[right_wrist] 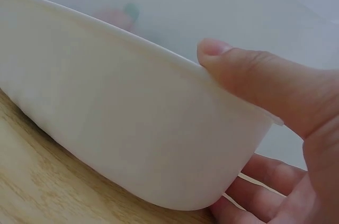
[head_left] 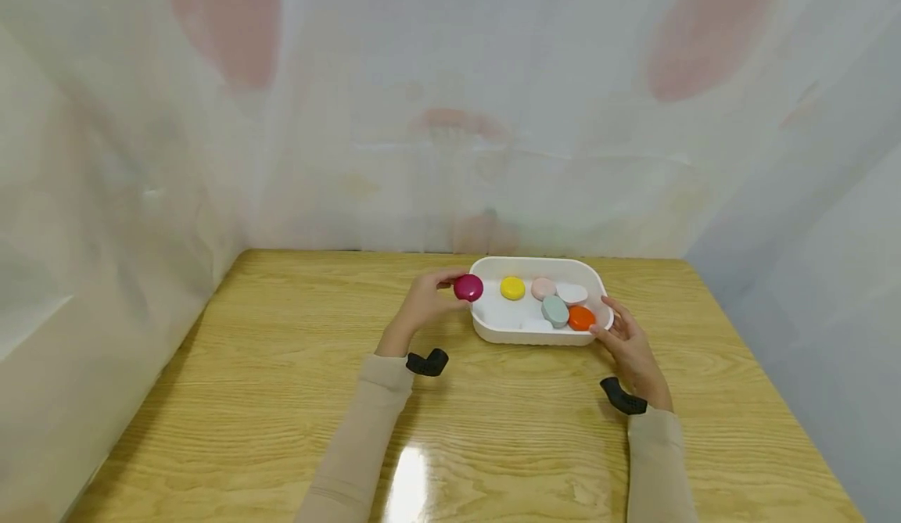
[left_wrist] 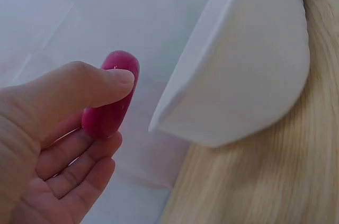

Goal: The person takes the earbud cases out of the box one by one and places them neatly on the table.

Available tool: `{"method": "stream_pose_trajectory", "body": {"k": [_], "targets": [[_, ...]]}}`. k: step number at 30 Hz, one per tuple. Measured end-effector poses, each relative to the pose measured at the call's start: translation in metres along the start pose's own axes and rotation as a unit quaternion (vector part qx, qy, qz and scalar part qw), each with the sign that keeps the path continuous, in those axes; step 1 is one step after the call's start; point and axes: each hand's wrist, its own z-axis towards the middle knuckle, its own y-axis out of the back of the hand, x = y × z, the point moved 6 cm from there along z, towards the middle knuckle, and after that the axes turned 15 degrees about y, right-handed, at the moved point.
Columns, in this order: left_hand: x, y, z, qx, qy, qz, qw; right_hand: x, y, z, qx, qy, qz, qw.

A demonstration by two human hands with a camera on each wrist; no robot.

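Glossy magenta rounded disc (head_left: 468,288) is pinched in L grip (head_left: 422,300), just off L end of white oblong plastic tub (head_left: 524,337); tub's R end is held by R grip (head_left: 631,349), prob. so it's steadied on wood-grain table (head_left: 281,335)

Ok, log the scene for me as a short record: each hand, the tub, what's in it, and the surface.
Left hand: pinches magenta disc at the tub's left end, apart from it
Right hand: grips the tub's right end, thumb on rim
Tub: white plastic-looking tub, upright
Inside: yellow disc, pale pink disc, white oval, grey-green oval, orange disc
Surface: wood-grain table
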Motion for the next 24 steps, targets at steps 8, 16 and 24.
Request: {"method": "stream_pose_trajectory", "body": {"k": [8,16,24], "targets": [[0.031,0.007,-0.007,-0.027,0.042,0.001,0.9987,0.001,-0.003,-0.002,0.0,-0.012,0.014,1.0],[0.058,0.004,-0.006,-0.043,0.065,0.008,0.997,-0.001,-0.004,-0.001,0.001,-0.005,0.037,0.999],[0.068,0.007,-0.007,-0.071,0.077,0.044,0.9936,-0.005,-0.003,0.001,0.013,0.011,0.017,1.0]]}}
